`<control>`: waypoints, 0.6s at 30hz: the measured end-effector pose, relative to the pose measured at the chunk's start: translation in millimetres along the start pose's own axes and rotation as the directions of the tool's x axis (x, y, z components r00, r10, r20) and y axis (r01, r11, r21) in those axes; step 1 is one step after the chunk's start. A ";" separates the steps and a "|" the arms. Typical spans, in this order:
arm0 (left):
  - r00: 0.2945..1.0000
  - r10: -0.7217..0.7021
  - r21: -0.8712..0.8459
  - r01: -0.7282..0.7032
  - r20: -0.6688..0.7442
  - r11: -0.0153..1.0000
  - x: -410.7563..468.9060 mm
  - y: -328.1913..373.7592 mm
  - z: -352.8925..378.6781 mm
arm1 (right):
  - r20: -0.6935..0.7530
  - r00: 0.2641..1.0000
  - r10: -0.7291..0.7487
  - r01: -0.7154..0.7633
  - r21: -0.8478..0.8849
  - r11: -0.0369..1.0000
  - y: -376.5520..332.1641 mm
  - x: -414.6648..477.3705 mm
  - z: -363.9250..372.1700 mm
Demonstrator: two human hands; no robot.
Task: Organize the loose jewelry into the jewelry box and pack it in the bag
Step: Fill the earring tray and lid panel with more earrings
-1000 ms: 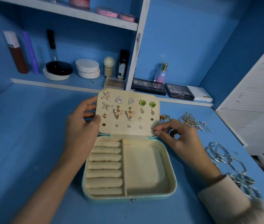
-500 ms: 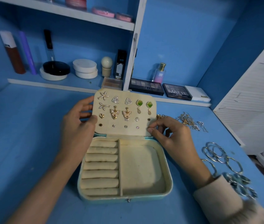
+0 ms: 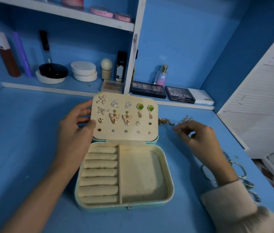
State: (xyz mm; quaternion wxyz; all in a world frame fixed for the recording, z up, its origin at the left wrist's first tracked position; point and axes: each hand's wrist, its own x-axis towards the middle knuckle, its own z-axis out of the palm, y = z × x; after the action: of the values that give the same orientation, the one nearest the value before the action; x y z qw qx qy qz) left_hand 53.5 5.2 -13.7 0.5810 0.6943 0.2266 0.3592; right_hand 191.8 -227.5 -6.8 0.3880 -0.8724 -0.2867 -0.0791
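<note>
A mint jewelry box [image 3: 170, 196] lies open on the blue desk. Its cream lid [image 3: 124, 136] stands upright and carries several pinned earrings [image 3: 114, 117]. Ring rolls [image 3: 99, 174] fill the box's left half; the right compartment [image 3: 141, 175] holds nothing. My left hand [image 3: 75, 132] grips the lid's left edge, thumb on the front and fingers behind. My right hand [image 3: 200, 138] hovers right of the lid with fingers loosely curled, its tips close to a tangle of gold chains [image 3: 166, 122]. Silver bangles [image 3: 208, 174] lie partly hidden behind my right wrist. No bag is in view.
Eyeshadow palettes [image 3: 147, 89] and a perfume bottle [image 3: 161, 76] sit on the low shelf behind the box. Jars, tubes and compacts [image 3: 84, 70] line the shelf at the left. A white louvered door [image 3: 259, 101] bounds the desk on the right.
My right hand has left the lid's lower right corner and moved right toward the chains. My left hand stays on the lid.
</note>
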 end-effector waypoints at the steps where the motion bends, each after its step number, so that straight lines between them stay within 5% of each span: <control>1: 1.000 0.000 -0.001 0.000 0.000 1.000 -0.1 0.2 0.1 | 0.012 1.000 0.024 -0.024 -0.014 1.000 1.8 -0.4 -2.7; 8: 1.000 0.001 -0.003 -0.001 -0.005 1.000 0.1 0.5 0.5 | 0.133 0.990 0.056 -0.033 -0.166 0.985 9.6 -0.7 -7.6; 18: 1.000 -0.003 -0.005 0.003 -0.001 1.000 -0.9 0.4 -0.4 | 0.258 0.966 -0.010 0.036 -0.096 0.995 5.0 -2.8 -7.6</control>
State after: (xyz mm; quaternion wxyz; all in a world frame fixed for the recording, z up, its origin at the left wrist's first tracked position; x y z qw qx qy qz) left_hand 52.6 4.8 -13.6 0.5829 0.6925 0.2269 0.3594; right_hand 192.9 -236.9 -5.7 0.3024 -0.8901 -0.3406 0.0160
